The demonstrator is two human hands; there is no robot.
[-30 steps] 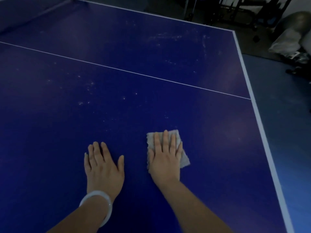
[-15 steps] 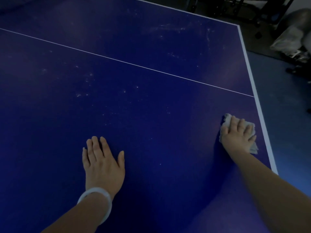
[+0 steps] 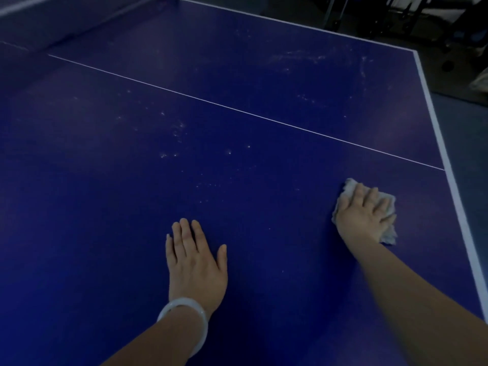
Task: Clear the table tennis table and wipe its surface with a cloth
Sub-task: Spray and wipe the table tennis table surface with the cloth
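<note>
The blue table tennis table fills the view, with a thin white centre line running across it. A pale grey cloth lies flat near the table's right edge. My right hand presses on it with straight, spread fingers and covers most of it. My left hand rests flat on the bare surface, palm down, to the left of the cloth, and a white bangle sits on its wrist. White dust specks dot the surface beyond both hands, and fainter smears mark the far half.
The table's white right border runs close beside the cloth, with grey floor past it. Dark equipment frames stand beyond the far right corner. At the far left the net crosses the table.
My right hand swept the cloth from the middle out to the right edge, then drew it slightly back from the border. My left hand stayed flat in place.
</note>
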